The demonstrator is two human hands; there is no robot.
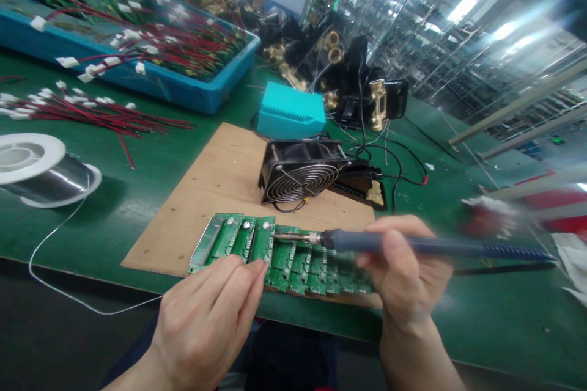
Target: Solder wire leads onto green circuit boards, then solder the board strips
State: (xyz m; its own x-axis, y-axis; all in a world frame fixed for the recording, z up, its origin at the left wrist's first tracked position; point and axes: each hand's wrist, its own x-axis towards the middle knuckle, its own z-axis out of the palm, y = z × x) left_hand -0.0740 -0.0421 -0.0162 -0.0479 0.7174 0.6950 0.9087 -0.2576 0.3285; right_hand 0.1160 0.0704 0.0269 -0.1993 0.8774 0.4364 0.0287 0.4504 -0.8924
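A row of overlapping green circuit boards lies on a sheet of brown cardboard. In my right hand is a soldering iron, held like a pen with its tip pointing left over the boards near the third one. Whether the tip touches a board I cannot tell. My left hand is closed in a pinch above the front edge of the boards, holding solder wire. That thin wire runs from a white spool at the left to the hand, and its end lies near the iron's tip.
A black fan with a wire grille stands behind the boards. Farther back are a turquoise box, brass fittings and black cables. At the left, red wires with white connectors lie before a blue tray full of more.
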